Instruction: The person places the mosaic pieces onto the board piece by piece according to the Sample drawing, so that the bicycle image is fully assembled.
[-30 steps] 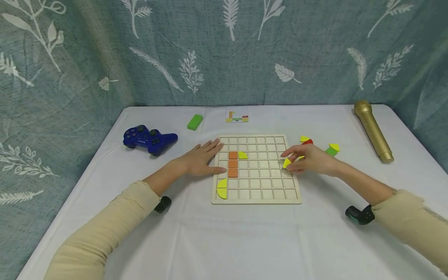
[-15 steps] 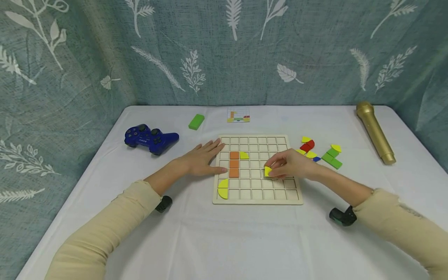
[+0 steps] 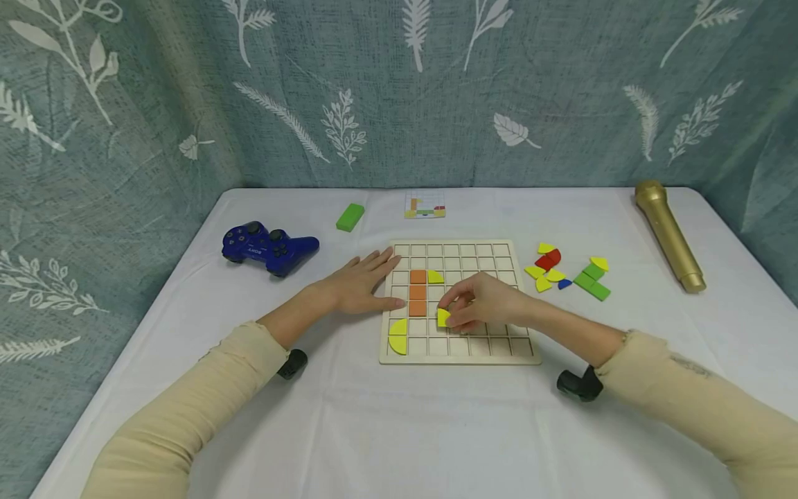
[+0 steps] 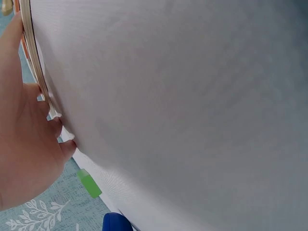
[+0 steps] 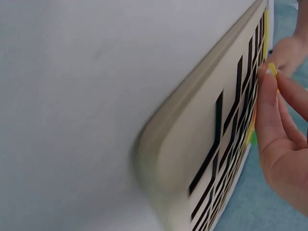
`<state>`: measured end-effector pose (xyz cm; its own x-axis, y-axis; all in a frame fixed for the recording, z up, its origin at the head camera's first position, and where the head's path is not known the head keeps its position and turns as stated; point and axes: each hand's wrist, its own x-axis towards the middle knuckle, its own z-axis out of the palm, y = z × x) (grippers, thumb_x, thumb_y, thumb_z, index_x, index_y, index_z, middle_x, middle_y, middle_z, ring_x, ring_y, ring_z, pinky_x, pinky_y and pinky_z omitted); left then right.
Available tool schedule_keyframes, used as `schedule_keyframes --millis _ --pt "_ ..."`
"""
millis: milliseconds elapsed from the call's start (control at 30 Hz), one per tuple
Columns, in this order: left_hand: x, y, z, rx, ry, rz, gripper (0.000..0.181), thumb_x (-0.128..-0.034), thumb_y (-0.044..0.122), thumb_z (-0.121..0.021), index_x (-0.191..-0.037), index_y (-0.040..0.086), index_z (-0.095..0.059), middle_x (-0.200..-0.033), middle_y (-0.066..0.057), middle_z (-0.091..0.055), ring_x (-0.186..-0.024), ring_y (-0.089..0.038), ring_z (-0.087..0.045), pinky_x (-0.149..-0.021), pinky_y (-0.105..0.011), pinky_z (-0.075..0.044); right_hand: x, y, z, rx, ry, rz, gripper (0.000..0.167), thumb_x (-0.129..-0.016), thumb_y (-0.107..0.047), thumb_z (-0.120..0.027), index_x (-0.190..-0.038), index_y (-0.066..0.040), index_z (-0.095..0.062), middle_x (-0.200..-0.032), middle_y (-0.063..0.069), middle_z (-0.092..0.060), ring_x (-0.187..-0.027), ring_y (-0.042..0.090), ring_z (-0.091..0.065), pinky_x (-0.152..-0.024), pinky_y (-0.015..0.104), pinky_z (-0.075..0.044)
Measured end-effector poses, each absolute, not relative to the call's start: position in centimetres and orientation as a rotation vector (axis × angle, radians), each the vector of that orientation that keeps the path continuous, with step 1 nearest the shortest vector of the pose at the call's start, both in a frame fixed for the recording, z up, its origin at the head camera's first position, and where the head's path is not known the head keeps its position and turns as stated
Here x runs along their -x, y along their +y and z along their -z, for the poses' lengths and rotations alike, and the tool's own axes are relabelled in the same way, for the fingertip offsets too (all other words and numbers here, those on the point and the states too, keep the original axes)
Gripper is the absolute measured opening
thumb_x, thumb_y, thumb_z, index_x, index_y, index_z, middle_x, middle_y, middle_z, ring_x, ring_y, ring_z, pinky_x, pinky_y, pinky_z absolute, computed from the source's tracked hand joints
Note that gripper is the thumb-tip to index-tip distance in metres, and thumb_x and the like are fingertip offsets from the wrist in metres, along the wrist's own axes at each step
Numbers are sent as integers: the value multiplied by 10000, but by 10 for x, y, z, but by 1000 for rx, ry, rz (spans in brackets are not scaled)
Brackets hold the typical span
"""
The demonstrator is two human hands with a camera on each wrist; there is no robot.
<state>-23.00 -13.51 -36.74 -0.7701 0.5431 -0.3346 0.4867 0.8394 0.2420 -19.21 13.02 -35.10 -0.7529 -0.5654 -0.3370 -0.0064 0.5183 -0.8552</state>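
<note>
The yellow piece (image 3: pixel 443 317) is over the middle of the gridded board (image 3: pixel 461 360), right of and slightly nearer than the lowest orange square (image 3: pixel 418 308); whether it touches the board, I cannot tell. The right hand (image 3: pixel 483 303) pinches it narrowly between thumb and finger, leaving its left part bare, probably so the edge can be seen against the grid lines.

The left hand (image 3: pixel 363 285) rests over the board's left edge, fingers straight and spread, holding nothing; it seems to steady the board. Two yellow quarter-rounds (image 3: pixel 399 328) fill neighbouring cells at lower left.

Beyond the right edge, loose red pieces (image 3: pixel 548 260), green pieces (image 3: pixel 597 290) and a blue piece (image 3: pixel 564 284) lie on the desk (image 3: pixel 436 430), handy for the right hand. The printed card (image 3: pixel 425 205) lies past the far edge, presumably to be in plain sight. A blue controller (image 3: pixel 269 248) sits farther left.
</note>
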Motion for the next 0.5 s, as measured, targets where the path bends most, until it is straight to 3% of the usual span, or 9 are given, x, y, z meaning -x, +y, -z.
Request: schedule_keyframes --millis 500 --pt "230 -137 369 -783 2628 -180 921 -900 690 -403 -1545 165 -7 -1580 -36 78 -1437 -257 26 -1138 -463 -14 186 93 350 415 2214 1138 198 -840 -48 -730 -1034 -15 -704 -717 45 -672 -638 147 -657 -642 263 -548"
